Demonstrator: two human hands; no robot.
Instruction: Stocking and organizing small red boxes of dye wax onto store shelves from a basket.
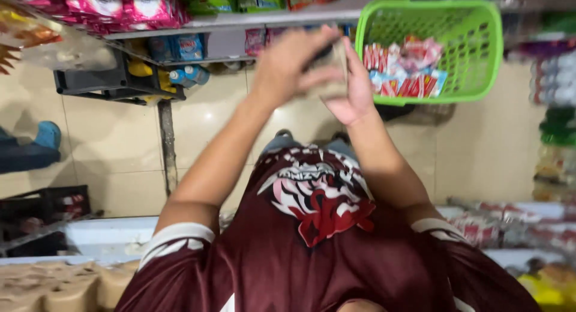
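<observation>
though smeared by motion, readable enough from left to right. far left of the hands, low against the cream tiled floor (120, 150): a blue shoe (48, 132) belonging to another person. up and left of the left hand: pink and white soft packets (120, 3) packed along a grey shelf edge, and below them a black metal rack (114, 81) holding blue-capped bottles. well below the left hand, near the elbow side: a row of beige rounded cartons (54, 285).

raised at centre, above a maroon jersey with a red and white printed emblem (312, 246): left hand (288, 63), fingers curled over the top of a small beige-brown blurred object (333, 66), clenched around it. pressed between both hands, that object, too blurred to tell its kind. touching its other side: right hand (354, 90), palm turned inward and fingers stretched up behind it; cannot tell whether gripping or merely bracing.

just right of the right hand, almost touching the fingers: a bright green plastic lattice basket (432, 12), with red and white sachets (402, 69) lying inside. further right: blurred shelves of pale and green packages (555, 108). low and right of the right forearm: red and white packs (486, 228) on a white ledge.
</observation>
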